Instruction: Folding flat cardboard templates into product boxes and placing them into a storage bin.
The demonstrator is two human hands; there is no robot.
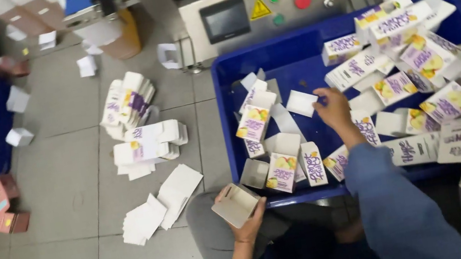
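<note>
Left hand (247,224) grips an opened small carton (235,204) over the lap, just outside the blue crate (293,55). Right hand (333,108) reaches into the crate, fingers curled onto a white folded leaflet (301,102) among the loose cartons. It looks like a filling step; next, the leaflet must line up with the carton's mouth. The right fingertips are blurred, the grip unclear.

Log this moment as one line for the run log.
left hand: holds open grey cardboard carton | right hand: reaching into blue plastic crate of small white-and-purple cartons | floor: flattened carton stacks
</note>
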